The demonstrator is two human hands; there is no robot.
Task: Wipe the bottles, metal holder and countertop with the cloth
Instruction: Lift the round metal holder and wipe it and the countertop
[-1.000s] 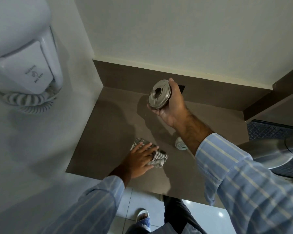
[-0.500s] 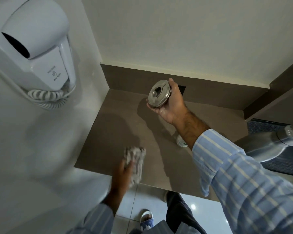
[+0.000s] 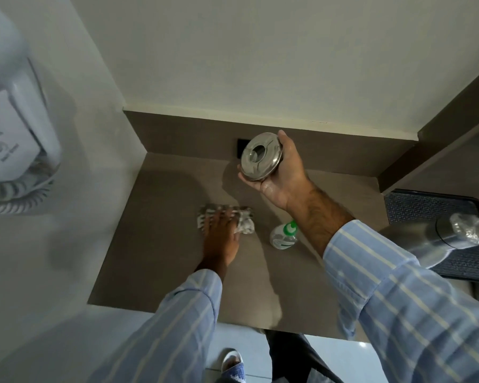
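metal holder clasped in right hand, left hand flat on cloth, bottle near, black tray right

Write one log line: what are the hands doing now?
left hand: presses cloth on countertop | right hand: holds metal holder raised | bottle: on countertop

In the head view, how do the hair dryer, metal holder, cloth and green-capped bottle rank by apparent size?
1. hair dryer
2. metal holder and cloth: look alike; the holder is held nearer the camera, the cloth is partly covered
3. green-capped bottle
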